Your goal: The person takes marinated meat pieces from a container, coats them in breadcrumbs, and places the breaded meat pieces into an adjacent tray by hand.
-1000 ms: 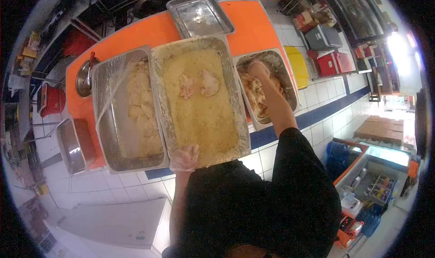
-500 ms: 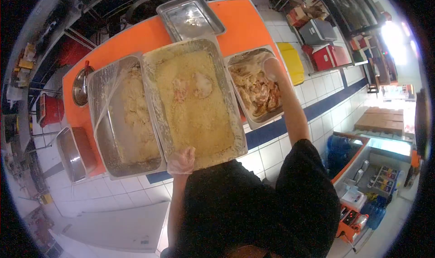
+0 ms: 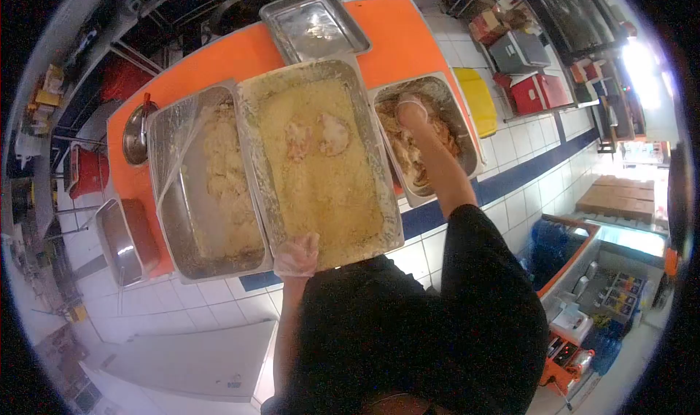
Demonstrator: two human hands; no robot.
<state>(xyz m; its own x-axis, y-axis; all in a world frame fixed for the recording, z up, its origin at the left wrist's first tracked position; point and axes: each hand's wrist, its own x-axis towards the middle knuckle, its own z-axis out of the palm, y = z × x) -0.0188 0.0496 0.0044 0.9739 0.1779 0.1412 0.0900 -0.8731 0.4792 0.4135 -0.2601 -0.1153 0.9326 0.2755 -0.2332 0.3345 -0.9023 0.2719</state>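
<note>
My left hand, in a clear plastic glove, rests at the near left corner of the middle tray, its fingers drawn together on the rim. That tray holds yellowish powder with two pale pink meat pieces lying on it. My right hand is down in the right tray among wet, brown-marinated meat; its fingers are hidden. To the left, a tray partly under clear film contains coated pieces.
An empty metal tray sits at the far side of the orange table. A round bowl with a red-handled utensil and another metal container are at the left. A yellow bin stands beyond the right tray.
My right hand was in the right tray, shifted to its right side, and is now back over the middle of the meat. My left hand stays at the middle tray's corner.
</note>
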